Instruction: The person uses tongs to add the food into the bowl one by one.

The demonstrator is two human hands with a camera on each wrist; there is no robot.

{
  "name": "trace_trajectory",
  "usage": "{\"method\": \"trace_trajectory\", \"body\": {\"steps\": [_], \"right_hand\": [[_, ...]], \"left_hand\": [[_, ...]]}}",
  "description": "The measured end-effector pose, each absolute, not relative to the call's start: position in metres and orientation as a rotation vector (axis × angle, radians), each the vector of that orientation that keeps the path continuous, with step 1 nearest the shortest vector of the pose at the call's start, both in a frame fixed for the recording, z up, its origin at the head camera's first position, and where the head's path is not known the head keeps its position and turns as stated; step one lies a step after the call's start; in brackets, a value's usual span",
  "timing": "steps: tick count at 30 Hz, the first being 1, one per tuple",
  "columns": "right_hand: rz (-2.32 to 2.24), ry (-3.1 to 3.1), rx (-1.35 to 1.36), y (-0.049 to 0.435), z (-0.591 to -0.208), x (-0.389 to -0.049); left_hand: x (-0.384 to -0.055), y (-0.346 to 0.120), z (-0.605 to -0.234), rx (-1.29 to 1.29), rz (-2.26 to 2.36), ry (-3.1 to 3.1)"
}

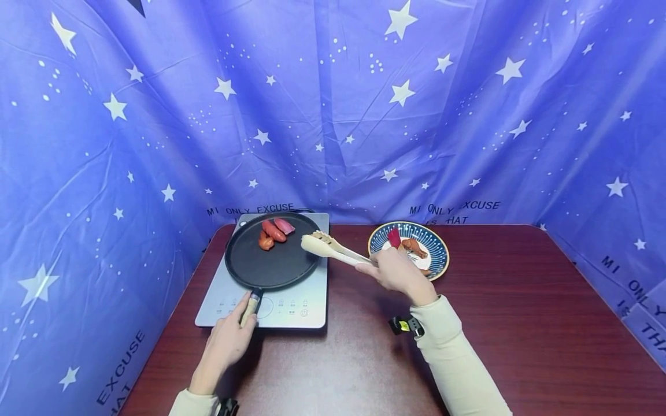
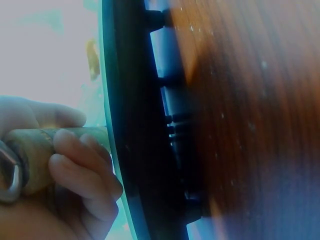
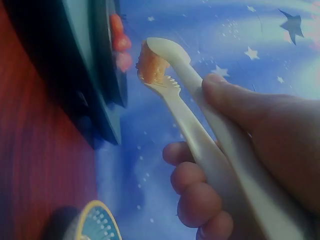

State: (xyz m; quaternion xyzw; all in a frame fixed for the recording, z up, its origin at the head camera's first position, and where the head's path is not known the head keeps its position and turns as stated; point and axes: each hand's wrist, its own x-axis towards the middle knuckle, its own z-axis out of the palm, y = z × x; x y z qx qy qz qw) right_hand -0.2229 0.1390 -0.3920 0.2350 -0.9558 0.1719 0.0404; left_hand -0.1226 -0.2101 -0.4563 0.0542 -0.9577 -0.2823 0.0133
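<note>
My left hand [image 1: 226, 338] grips the wooden handle [image 1: 250, 309] of a flat black pan [image 1: 270, 267] on an induction cooktop [image 1: 221, 303]. In the left wrist view its fingers [image 2: 82, 170] curl round that handle. Reddish food pieces [image 1: 274, 231] lie together near the pan's far side. My right hand [image 1: 399, 270] holds cream-coloured tongs [image 1: 346, 254], their tips by the pan's right edge. Between the tips, in the right wrist view, sits a browned food piece [image 3: 152, 65]; its kind is unclear.
A blue-patterned plate [image 1: 441, 254] with a yellowish rim stands right of the cooktop, partly behind my right hand. On it are a brown food piece [image 1: 414, 248] and a dark red piece [image 1: 393, 237]. A starry blue curtain [image 1: 322, 115] surrounds the reddish-brown table [image 1: 494, 300].
</note>
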Motion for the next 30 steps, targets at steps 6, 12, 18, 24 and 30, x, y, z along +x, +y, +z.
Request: {"method": "trace_trajectory", "body": {"steps": [6,12,18,24,30], "right_hand": [[0.501,-2.967,0.724,0.124,-0.397,-0.223],[0.417,-2.944,0.756,0.112,-0.402,-0.224],[0.424,-2.954,0.774,0.1,-0.405,-0.223],[0.443,-2.958,0.786,0.092,-0.407,-0.221],[0.418,-2.912,0.811,0.087,-0.409,-0.221]], "left_hand": [[-0.122,-0.21,-0.457,0.164,-0.878,-2.981],[-0.122,-0.211,-0.456,0.184,-0.88,-3.001],[-0.122,-0.211,-0.456,0.191,-0.881,-3.009],[-0.122,-0.211,-0.456,0.192,-0.875,-3.016],[-0.122,-0.21,-0.454,0.19,-0.876,-3.017]]}}
